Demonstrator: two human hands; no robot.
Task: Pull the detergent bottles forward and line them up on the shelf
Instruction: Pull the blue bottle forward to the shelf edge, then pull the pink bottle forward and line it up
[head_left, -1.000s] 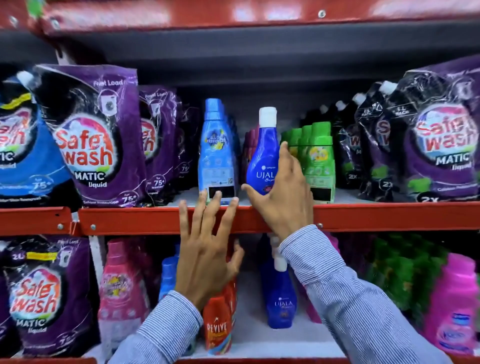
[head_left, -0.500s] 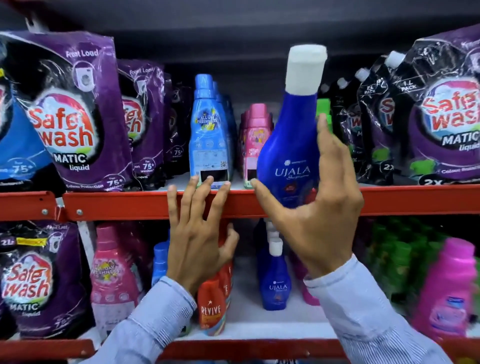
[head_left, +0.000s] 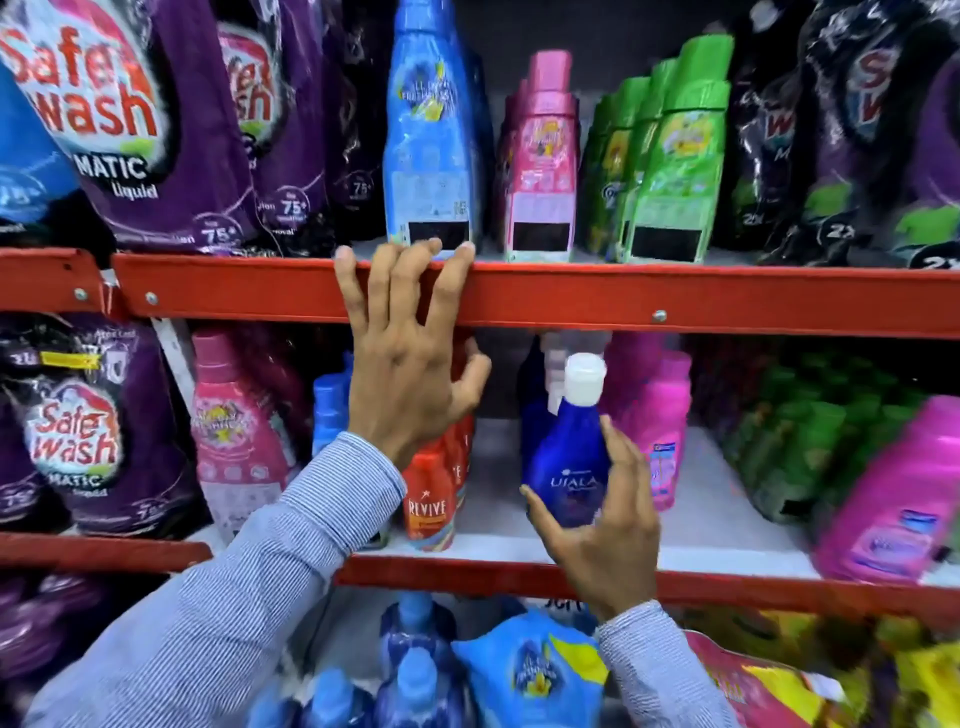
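The right hand (head_left: 605, 540) gripped 1 dark blue Ujala bottle (head_left: 569, 457) with a white cap; its fingers (head_left: 621, 457) were closed around the bottle's lower body, thumb on the left side and the others on the right. The bottle stood roughly upright, tilted slightly to the right, at the front of the middle shelf (head_left: 727, 584), and whether its base touched the shelf could not be told. The left hand (head_left: 405, 374) held nothing; its 4 fingers (head_left: 387, 280) were spread and hooked over the red front rail of the upper shelf (head_left: 623, 299), with the thumb apart below the rail. On the upper shelf, just behind those fingertips, stood 1 light blue bottle (head_left: 431, 140) at the front edge. To its right stood a row of pink bottles (head_left: 543, 161), the front one clear and at least 1 more behind it, then green bottles (head_left: 670, 161), of which 3 could be counted. Purple Safe Wash pouches (head_left: 135, 119) filled the left of that shelf, with 2 fronts readable, and dark pouches (head_left: 841, 130) filled the right. On the middle shelf, red Revive bottles (head_left: 431, 499) stood left of the held bottle, and magenta bottles (head_left: 660, 431) just behind it on the right; their count could not be told.
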